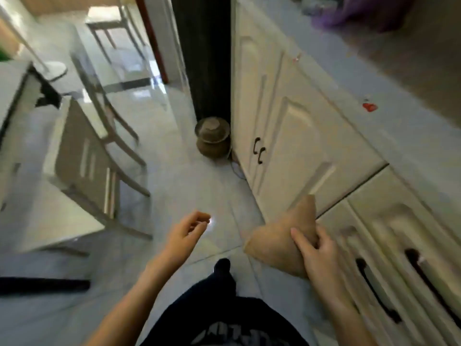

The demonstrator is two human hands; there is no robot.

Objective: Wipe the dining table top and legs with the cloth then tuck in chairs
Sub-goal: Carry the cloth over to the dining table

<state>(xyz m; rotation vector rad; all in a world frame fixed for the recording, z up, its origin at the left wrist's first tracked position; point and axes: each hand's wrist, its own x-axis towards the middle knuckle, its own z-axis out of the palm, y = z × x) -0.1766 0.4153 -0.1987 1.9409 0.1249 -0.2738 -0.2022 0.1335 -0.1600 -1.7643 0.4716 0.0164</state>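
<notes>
Pinching a folded tan cloth (279,242) in the right hand (315,248) near the cabinet (294,136), left hand (185,232) empty, fingers loosely curled, chair (82,156) far left.

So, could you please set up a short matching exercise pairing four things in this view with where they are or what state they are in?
Things:
1. cloth
2. pot
3. left hand
4. chair

Places or states:
A. on the floor beside the cabinet
B. held in the right hand
C. beside the table
D. empty, fingers loosely curled

Pairs: 1-B, 2-A, 3-D, 4-C
</notes>
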